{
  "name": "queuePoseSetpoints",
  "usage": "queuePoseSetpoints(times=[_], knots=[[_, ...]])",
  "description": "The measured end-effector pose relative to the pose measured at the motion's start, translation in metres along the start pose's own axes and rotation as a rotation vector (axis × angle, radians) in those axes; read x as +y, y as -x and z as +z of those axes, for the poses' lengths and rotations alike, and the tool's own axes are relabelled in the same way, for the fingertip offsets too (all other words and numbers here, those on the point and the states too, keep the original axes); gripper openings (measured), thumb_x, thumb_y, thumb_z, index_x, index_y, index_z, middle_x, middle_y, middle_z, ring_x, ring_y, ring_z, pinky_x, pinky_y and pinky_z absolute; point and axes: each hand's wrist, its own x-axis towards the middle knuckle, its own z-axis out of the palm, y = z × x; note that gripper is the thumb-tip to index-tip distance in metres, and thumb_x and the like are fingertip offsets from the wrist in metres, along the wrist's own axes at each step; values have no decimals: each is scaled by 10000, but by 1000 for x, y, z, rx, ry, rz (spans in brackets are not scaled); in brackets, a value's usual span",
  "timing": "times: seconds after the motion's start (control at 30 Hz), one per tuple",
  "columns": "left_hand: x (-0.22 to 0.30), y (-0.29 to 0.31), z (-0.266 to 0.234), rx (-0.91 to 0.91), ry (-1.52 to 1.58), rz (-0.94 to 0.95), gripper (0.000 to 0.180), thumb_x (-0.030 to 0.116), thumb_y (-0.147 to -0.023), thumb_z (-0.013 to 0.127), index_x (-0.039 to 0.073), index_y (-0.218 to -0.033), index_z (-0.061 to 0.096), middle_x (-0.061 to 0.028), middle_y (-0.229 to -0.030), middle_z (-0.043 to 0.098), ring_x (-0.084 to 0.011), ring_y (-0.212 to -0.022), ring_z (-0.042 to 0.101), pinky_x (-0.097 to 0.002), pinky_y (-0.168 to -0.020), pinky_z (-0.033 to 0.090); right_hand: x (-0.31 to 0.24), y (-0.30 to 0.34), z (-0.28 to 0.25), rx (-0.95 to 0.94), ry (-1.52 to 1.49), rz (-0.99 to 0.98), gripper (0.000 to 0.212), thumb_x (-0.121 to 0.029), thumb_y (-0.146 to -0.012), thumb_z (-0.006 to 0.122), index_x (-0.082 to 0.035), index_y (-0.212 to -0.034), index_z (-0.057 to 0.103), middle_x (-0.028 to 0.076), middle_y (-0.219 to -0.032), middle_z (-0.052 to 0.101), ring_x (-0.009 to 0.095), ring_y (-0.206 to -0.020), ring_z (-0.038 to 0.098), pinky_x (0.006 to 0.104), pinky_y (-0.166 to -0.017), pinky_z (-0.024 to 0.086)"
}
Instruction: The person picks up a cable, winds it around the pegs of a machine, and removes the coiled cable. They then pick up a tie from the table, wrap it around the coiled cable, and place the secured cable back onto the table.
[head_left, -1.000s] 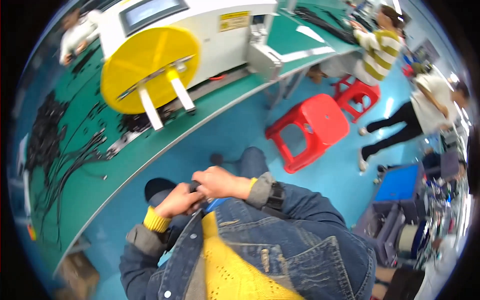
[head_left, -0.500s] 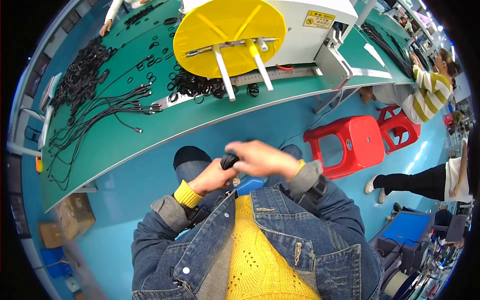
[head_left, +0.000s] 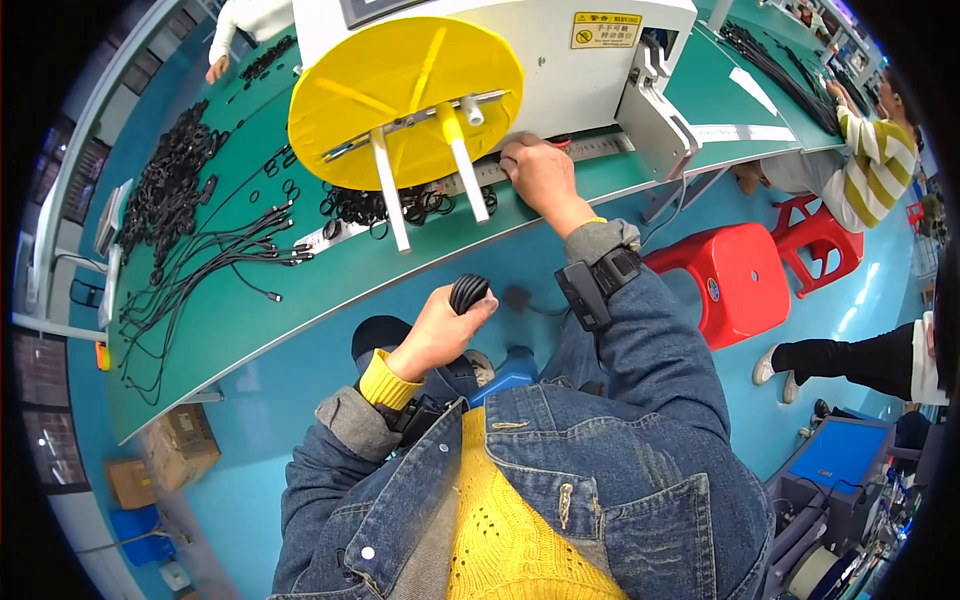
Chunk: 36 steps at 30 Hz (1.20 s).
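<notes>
Black cable coil (head_left: 467, 293) in left fingers (head_left: 481, 307), right fingers (head_left: 514, 152) near yellow disc (head_left: 385, 85)

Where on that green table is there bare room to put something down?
The green tabletop is bare between the fanned black cables and its front-left edge, and between the grey metal bracket and white paper sheet. Crowded: below the round yellow disc, where small black rings lie near the right hand, and at the tangled black heap far left.
</notes>
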Motion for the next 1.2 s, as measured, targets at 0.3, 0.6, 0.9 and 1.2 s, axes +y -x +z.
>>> queuePoseSetpoints(times=[0.3,0.6,0.9,1.2], knots=[[8,-13,9,146,336,-105,157,173,-865,553,71,-756,506,42,-590,424,-49,-482,380,-214,-424,313,-7,27,-31,-164,-851,414,92,-99,-742,616,-51,-810,656,96,-776,637,178,-686,601,299,-625,468],[26,-89,12,440,595,-98,128,137,-859,531,54,-772,485,21,-615,432,-66,-487,395,-209,-398,298,-38,41,-31,-30,-735,287,110,-84,-753,627,-1,-823,644,68,-756,645,107,-636,550,258,-598,453],[14,-94,-5,634,179,69,164,116,-804,565,-20,-715,540,-12,-591,505,-101,-519,442,-278,-464,362,-20,32,-28,112,-1135,690,96,-131,-831,586,-42,-802,603,-36,-631,526,39,-520,438,185,-456,355],[3,-66,-38,719,-78,44,180,144,-786,591,-22,-728,552,-9,-574,495,-93,-517,439,-274,-459,362,-36,56,-49,-31,-1189,698,88,-145,-851,575,-65,-817,587,-69,-634,471,3,-508,374,152,-433,300]])
